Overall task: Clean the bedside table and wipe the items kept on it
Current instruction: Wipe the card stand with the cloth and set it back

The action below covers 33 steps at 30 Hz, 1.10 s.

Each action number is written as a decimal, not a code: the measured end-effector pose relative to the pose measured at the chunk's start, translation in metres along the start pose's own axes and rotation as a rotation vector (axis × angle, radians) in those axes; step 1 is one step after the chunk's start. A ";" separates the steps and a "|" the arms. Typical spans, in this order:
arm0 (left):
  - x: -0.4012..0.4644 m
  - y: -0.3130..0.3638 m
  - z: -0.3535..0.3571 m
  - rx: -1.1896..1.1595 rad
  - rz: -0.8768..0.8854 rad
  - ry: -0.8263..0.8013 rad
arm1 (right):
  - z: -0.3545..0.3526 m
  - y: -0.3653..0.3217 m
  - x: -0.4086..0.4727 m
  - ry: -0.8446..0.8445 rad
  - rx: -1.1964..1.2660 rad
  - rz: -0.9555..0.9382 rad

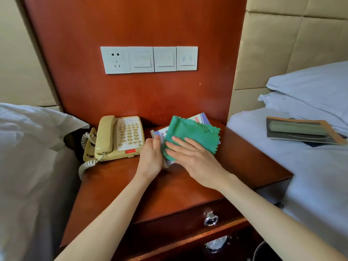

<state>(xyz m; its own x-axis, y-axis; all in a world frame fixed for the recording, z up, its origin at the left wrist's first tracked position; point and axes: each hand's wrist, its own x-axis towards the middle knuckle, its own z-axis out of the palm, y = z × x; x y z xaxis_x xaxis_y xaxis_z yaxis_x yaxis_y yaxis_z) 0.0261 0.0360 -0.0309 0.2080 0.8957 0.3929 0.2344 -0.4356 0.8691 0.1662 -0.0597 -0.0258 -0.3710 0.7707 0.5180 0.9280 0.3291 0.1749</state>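
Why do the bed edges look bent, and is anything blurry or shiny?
Head view: the wide lens bows the wooden panel and beds outward; daylight is soft, with a faint sheen on the table; the telephone keys and booklet print are too soft to read.

a red-brown wood panel (131, 25) rises beyond the hands and carries a row of white switches (148, 59) with a socket at its left end. tan padded headboards (293, 40) flank it. left of the hands lies a bed (28, 147) in white linen; right of them a second bed (310, 166) with stacked pillows (308, 91). soft daylight falls evenly.
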 end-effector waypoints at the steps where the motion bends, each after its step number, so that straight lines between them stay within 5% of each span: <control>1: -0.001 0.001 0.000 0.005 0.004 0.004 | -0.004 0.007 -0.002 0.008 -0.020 0.010; 8: -0.006 0.008 0.006 0.014 0.002 -0.072 | -0.024 0.047 -0.004 0.093 0.019 0.456; 15: -0.001 0.005 -0.001 -0.079 -0.060 -0.016 | -0.011 0.016 -0.023 0.004 0.101 0.058; 20: 0.001 0.007 0.001 -0.156 -0.136 -0.021 | -0.017 0.044 -0.027 0.263 0.084 0.262; 25: -0.004 0.014 -0.004 -0.138 -0.007 -0.029 | -0.028 0.061 -0.013 0.646 0.958 0.933; 27: -0.006 0.018 -0.005 -0.209 0.105 -0.125 | -0.034 0.069 -0.006 0.655 1.234 1.132; 30: -0.009 0.021 -0.006 -0.287 0.269 -0.301 | -0.040 0.076 -0.001 0.476 1.335 1.196; 33: -0.011 0.020 -0.011 -0.238 0.360 -0.359 | -0.042 0.077 -0.001 0.477 1.431 1.169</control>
<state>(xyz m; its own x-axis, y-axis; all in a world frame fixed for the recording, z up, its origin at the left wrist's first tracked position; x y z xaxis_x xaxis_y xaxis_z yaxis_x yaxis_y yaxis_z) 0.0184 0.0182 -0.0148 0.5553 0.5899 0.5862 -0.1230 -0.6389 0.7594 0.2398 -0.0581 0.0222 0.5997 0.7988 0.0470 -0.1406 0.1630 -0.9766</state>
